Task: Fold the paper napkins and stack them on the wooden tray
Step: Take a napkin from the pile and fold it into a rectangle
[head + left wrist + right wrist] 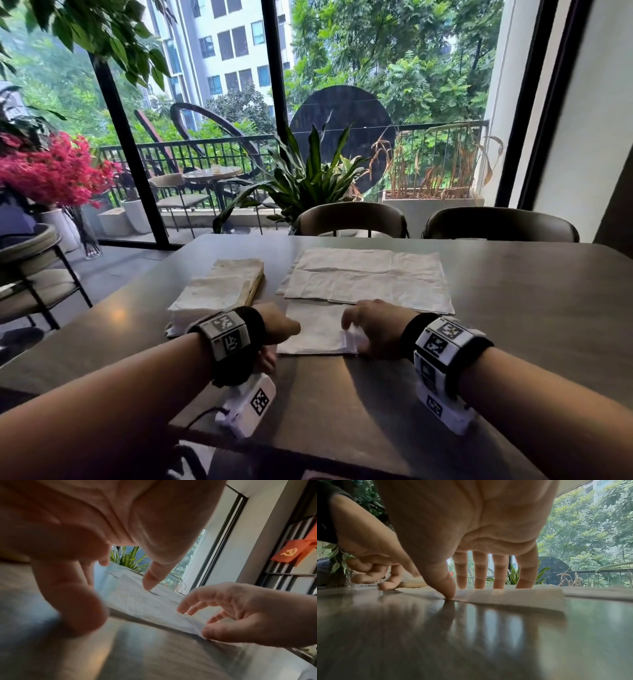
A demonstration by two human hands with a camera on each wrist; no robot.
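Napkin [317,329] before unfolded napkins [368,277]

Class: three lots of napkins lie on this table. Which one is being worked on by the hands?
The small napkin nearest the person, between both hands; the others lie untouched.

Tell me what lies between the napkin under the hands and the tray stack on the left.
Nothing visible. The small folded white napkin lies under both hands, left hand and right hand. Between it and the stack of folded napkins on the wooden tray only bare grey table shows.
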